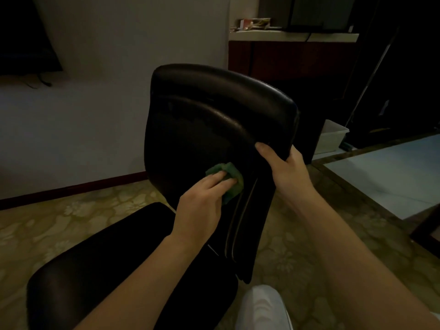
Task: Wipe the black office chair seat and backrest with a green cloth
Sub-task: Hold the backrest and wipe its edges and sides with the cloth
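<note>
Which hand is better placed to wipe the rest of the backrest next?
Left. The left hand presses the green cloth against the backrest, while the right hand grips the backrest's side edge, apparently steadying it.

The left hand (200,206) and right hand (285,170) are bare, as are both forearms down to the frame's lower edge. White, softly creased fabric (262,308) covers a leg at bottom centre.

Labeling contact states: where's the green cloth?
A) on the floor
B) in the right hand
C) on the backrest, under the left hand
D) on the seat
C: the left hand presses the green cloth against the backrest, while the right hand grips the backrest's edge.
</note>
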Motion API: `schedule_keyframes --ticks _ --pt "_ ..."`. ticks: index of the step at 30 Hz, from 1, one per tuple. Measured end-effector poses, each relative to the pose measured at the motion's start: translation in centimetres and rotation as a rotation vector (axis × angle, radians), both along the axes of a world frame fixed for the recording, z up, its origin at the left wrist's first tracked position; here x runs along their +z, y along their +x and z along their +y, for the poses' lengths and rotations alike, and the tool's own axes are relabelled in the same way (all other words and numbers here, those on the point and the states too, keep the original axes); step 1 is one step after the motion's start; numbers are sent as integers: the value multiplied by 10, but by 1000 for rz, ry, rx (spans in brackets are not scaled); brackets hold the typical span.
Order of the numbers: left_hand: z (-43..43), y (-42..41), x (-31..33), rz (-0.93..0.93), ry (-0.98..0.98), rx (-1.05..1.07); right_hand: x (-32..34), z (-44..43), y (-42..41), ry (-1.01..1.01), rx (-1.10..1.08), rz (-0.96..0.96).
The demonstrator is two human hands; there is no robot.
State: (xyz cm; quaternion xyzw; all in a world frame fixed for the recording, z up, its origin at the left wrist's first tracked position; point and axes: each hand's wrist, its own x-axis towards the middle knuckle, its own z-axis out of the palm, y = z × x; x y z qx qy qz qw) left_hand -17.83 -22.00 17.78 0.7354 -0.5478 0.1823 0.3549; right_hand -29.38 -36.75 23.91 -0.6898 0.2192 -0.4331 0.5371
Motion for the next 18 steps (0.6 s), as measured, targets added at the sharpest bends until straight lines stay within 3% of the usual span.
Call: schedule_keyframes --ticks 9,18 --pt "-16 -15 48 -19 -80 -37 0 3 -8 55 39 -26" --pt "-7 -26 -7 -95 -81 21 -4 12 -7 97 11 -49"
